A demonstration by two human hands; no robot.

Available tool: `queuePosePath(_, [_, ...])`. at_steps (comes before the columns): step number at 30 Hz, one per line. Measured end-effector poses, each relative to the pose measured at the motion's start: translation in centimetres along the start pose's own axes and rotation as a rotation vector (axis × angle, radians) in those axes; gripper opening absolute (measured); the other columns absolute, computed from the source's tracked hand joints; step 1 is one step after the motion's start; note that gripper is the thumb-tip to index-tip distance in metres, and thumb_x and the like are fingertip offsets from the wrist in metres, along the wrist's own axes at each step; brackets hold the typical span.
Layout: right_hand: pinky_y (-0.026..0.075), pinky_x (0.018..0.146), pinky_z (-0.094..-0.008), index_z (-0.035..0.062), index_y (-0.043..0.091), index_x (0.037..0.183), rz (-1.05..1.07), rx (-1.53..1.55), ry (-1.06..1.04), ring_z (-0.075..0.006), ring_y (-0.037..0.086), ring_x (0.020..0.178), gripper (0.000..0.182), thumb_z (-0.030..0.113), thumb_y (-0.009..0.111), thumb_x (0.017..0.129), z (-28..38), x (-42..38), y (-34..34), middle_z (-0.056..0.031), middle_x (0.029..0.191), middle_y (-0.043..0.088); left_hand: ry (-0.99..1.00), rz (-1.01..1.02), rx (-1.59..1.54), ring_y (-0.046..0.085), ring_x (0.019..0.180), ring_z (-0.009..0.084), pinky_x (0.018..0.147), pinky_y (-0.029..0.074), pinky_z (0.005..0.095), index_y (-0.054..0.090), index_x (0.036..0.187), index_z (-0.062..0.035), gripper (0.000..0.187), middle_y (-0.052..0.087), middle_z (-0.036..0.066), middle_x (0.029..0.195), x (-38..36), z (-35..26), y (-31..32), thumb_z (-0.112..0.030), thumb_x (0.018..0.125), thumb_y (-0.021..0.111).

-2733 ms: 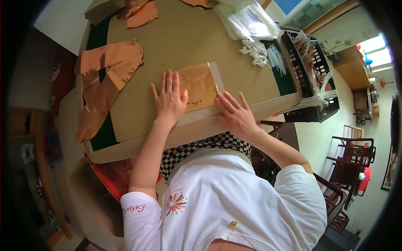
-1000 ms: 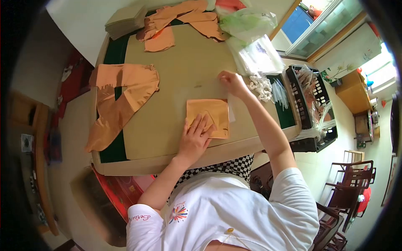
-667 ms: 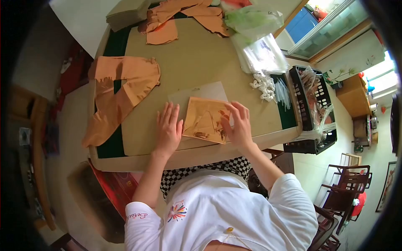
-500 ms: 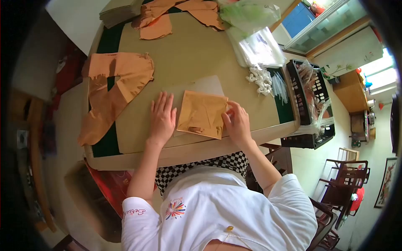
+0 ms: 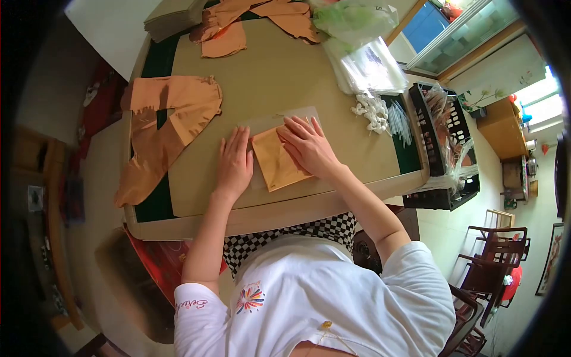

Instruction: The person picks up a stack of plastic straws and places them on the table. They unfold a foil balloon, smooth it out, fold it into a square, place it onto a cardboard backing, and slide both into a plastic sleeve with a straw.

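A folded orange-gold sheet (image 5: 275,165) lies on a pale card (image 5: 269,122) near the front edge of the tan table (image 5: 262,77). My right hand (image 5: 306,146) lies flat across the sheet's upper right part, fingers spread toward the left. My left hand (image 5: 234,164) rests palm down on the table just left of the sheet, its fingertips touching the sheet's left edge. Neither hand grips anything.
A large loose orange sheet (image 5: 163,128) hangs over the table's left edge. More orange pieces (image 5: 250,24) and a card stack (image 5: 172,18) lie at the back. Clear plastic bags (image 5: 369,65), white small parts (image 5: 372,113) and a black basket (image 5: 443,146) stand at right.
My right hand moved from the sheet's right edge to on top of it, and the sheet now looks narrower, folded over. My left hand stayed at its left side.
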State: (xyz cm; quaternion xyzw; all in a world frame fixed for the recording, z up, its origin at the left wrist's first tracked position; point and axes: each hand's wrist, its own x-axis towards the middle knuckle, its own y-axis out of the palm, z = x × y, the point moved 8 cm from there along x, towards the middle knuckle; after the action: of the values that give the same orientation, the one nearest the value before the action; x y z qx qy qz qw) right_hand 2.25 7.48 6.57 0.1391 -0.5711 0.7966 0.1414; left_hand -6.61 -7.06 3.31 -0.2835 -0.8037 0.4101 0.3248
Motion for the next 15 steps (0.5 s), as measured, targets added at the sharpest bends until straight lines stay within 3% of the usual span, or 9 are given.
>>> queuePosePath(6, [0.029,0.108,-0.0498,0.0116,0.055,0.124,-0.045,0.012,0.096,-0.0312,0.039,0.130,0.035,0.021,0.055,0.091,-1.7,0.1,1.0,-0.0140,0.135,0.047,0.010,0.022,-0.012,0.034,0.135,0.0290,0.112,0.025,0.0478,0.038,0.137,-0.0032,0.046,0.042,0.017,0.140,0.3,0.0,-0.3,-0.008,0.092,0.048])
queuePosePath(9, [0.030,0.108,-0.0489,0.0115,0.054,0.126,-0.059,0.018,0.089,-0.0317,0.039,0.130,0.036,0.021,0.055,0.091,-1.5,0.3,1.5,-0.0148,0.135,0.048,-0.119,-0.027,-0.309,0.035,0.135,0.0296,0.113,0.025,0.0460,0.043,0.134,-0.0016,0.042,0.045,0.019,0.138,1.6,0.9,-0.8,-0.007,0.093,0.047])
queuePosePath(12, [0.030,0.109,-0.0480,0.0101,0.054,0.127,-0.053,0.012,0.080,-0.0320,0.039,0.131,0.037,0.021,0.055,0.091,-1.4,0.3,1.7,-0.0150,0.136,0.047,-0.068,-0.040,-0.074,0.035,0.135,0.0306,0.113,0.025,0.0446,0.044,0.133,0.0016,0.041,0.046,0.020,0.136,3.2,-1.5,-1.3,-0.010,0.094,0.047])
queuePosePath(15, [0.030,0.109,-0.0474,0.0075,0.053,0.128,-0.045,0.010,0.069,-0.0323,0.039,0.131,0.039,0.020,0.055,0.091,-1.5,0.3,1.8,-0.0155,0.137,0.047,0.104,0.012,0.032,0.032,0.136,0.0311,0.113,0.024,0.0433,0.040,0.136,0.0041,0.046,0.041,0.021,0.140,3.4,-4.8,2.4,-0.016,0.095,0.046])
